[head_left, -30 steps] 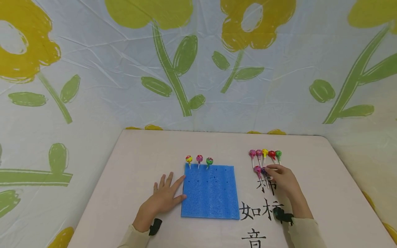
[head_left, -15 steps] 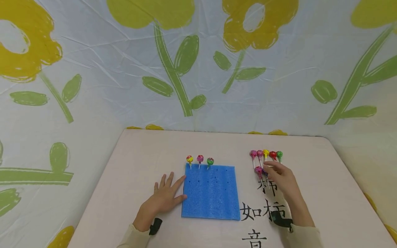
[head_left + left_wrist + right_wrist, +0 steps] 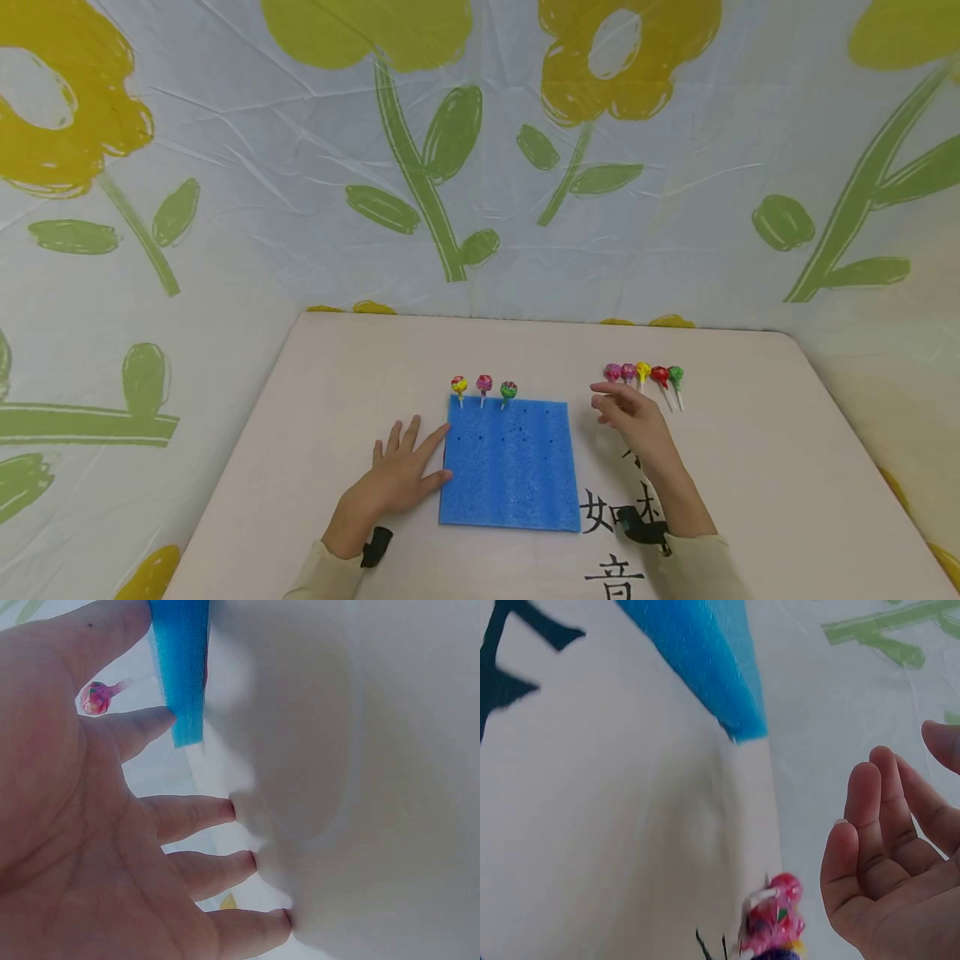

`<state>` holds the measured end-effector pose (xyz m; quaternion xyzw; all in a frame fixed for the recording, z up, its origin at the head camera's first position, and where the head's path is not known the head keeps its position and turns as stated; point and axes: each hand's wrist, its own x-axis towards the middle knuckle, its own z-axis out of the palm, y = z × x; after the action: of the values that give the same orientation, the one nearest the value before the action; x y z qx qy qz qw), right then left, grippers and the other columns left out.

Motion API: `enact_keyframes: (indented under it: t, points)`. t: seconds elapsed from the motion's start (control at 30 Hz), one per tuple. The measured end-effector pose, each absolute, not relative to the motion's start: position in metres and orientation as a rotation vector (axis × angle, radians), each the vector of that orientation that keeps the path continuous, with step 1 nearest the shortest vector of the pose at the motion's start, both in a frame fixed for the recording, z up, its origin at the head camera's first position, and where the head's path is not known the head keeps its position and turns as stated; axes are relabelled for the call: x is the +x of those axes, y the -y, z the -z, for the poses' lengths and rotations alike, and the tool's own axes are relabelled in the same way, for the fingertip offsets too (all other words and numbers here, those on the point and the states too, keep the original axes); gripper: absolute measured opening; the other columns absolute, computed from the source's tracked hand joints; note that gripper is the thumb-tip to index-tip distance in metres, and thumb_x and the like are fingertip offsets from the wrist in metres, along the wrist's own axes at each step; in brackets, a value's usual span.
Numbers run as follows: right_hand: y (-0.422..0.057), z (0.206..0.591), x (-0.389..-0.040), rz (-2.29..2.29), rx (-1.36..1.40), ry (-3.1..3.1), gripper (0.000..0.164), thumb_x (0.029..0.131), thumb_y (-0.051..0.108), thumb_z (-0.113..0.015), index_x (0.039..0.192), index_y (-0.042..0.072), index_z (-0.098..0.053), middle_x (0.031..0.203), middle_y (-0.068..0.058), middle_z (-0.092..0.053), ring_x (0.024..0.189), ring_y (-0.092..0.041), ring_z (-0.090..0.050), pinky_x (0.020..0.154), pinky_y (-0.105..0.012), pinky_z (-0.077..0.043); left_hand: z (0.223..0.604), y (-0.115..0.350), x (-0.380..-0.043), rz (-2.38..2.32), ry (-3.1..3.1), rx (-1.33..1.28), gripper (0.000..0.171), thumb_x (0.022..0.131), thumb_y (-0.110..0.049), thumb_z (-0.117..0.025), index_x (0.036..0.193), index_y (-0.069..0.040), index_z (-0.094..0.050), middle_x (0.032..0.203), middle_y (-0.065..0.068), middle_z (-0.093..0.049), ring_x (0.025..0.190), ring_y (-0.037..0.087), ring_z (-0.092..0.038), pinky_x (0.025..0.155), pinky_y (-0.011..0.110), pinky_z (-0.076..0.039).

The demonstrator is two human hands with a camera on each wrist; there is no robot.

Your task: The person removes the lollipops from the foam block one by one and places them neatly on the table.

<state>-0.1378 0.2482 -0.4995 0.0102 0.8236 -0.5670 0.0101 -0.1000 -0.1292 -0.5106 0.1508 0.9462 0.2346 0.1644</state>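
Note:
A blue foam board point(image 3: 510, 479) lies on the table. My left hand point(image 3: 397, 479) rests flat at its left edge, thumb and index finger touching the foam, the other fingers spread on the tabletop. Along the board's far edge stand a yellow lollipop point(image 3: 459, 385), a pink lollipop point(image 3: 483, 383) and a green lollipop point(image 3: 508, 390), sticks in the foam. My right hand point(image 3: 641, 429) hovers right of the board, fingers loosely bent, holding nothing. Below it in the right wrist view are a pink lollipop point(image 3: 776, 922) and a dark purple lollipop point(image 3: 776, 955), both hidden in the head view.
Several loose lollipops, among them a red lollipop point(image 3: 660, 373), lie in a row behind my right hand. Small holes dot the board. Black characters point(image 3: 617, 577) mark the pale table point(image 3: 787, 467). A flower-printed cloth point(image 3: 675, 233) hangs around the back and sides.
My right hand has drawn away from the dark purple lollipop, leftward toward the board, and lifted without anything in its fingers. The left hand and board stay in place.

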Motion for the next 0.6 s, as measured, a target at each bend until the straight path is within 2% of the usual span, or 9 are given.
enact_keyframes:
  t: [0.23, 0.4, 0.47, 0.6]
  points:
    - [-0.229, 0.500, -0.144, 1.805, -0.028, -2.534, 0.040, 0.101, 0.029, -0.063, 0.131, 0.003, -0.062, 0.110, -0.015, -0.065, 0.093, -0.031, -0.064, 0.085, -0.039, -0.053, 0.515, 0.130, -0.101, -0.661, -2.693, 0.421, 0.070, 0.098, -0.045, -0.061, 0.158, -0.023, -0.033, 0.162, 0.026, -0.016, 0.146, 0.053, -0.007, 0.107, 0.076, -0.009]
    - [-0.215, 0.501, -0.153, 1.846, -0.124, -2.487, 0.035, 0.102, 0.017, -0.061, 0.131, -0.001, -0.061, 0.108, -0.025, -0.063, 0.093, -0.038, -0.062, 0.085, -0.038, -0.054, 0.517, 0.131, -0.101, -0.656, -2.697, 0.424, 0.070, 0.098, -0.046, -0.061, 0.158, -0.023, -0.032, 0.162, 0.026, -0.015, 0.146, 0.053, -0.007, 0.106, 0.076, -0.009]
    - [-0.210, 0.501, -0.156, 1.859, -0.164, -2.472, 0.034, 0.102, 0.014, -0.061, 0.131, -0.003, -0.061, 0.107, -0.026, -0.063, 0.093, -0.035, -0.061, 0.084, -0.038, -0.053, 0.516, 0.131, -0.101, -0.658, -2.700, 0.429, 0.070, 0.098, -0.047, -0.061, 0.158, -0.024, -0.032, 0.162, 0.026, -0.015, 0.146, 0.053, -0.007, 0.106, 0.077, -0.009]
    - [-0.198, 0.500, -0.164, 1.878, -0.216, -2.433, 0.034, 0.101, 0.017, -0.063, 0.130, -0.001, -0.062, 0.108, -0.019, -0.065, 0.099, -0.026, -0.062, 0.087, -0.035, -0.051, 0.517, 0.131, -0.101, -0.660, -2.704, 0.436, 0.070, 0.098, -0.047, -0.061, 0.158, -0.024, -0.033, 0.162, 0.026, -0.015, 0.146, 0.053, -0.007, 0.106, 0.077, -0.010]
